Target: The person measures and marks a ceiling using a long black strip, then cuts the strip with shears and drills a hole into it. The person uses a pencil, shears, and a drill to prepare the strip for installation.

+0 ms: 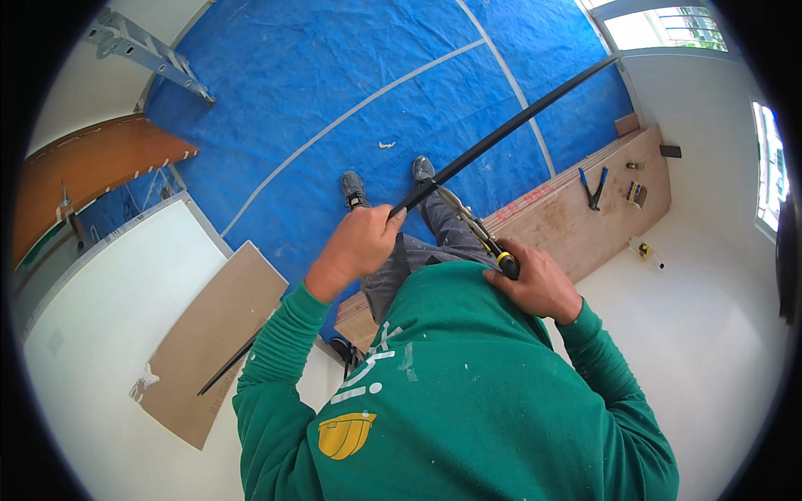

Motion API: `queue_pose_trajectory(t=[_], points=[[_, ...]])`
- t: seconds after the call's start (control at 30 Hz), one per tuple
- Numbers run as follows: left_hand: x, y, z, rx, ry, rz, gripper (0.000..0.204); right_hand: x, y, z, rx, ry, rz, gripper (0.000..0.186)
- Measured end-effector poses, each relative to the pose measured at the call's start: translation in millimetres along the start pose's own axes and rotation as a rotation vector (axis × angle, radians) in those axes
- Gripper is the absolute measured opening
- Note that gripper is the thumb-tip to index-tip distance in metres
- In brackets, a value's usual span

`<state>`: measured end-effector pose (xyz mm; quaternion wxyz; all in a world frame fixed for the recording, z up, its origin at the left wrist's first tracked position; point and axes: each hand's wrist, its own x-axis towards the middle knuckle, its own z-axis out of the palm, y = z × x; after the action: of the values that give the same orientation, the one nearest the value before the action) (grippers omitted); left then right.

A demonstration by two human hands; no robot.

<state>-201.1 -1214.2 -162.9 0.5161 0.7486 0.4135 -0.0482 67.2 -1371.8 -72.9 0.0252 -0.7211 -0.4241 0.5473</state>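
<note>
My left hand [359, 244] is closed around the near end of a long black strip [510, 125]. The strip slants away up to the right, its far end by the window wall. My right hand [538, 280] grips a pair of snips [476, 225] with a black and yellow handle, held in front of my waist. The metal jaws of the snips reach up to the strip, close beyond my left hand. Whether the jaws touch the strip or pass behind it, I cannot tell.
Blue sheeting [292, 83] with pale tape lines covers the floor. Wooden boards [576, 213] at right carry blue-handled pliers [594, 189] and small items. A bottle [646, 251] lies beside them. A stepladder [154, 54], an orange-brown panel [100, 163] and a brown board [209, 342] are at left.
</note>
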Motion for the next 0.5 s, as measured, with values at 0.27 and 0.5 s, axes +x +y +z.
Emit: queue_pose_trajectory(t=[0.27,0.5], points=[[-6,9,6,0.154,0.056,-0.015,0.036,4,3,11,0.008,0.008,0.012,0.065],[-3,9,11,0.194,0.083,-0.004,0.036,13,13,20,0.015,0.011,0.012,0.065]])
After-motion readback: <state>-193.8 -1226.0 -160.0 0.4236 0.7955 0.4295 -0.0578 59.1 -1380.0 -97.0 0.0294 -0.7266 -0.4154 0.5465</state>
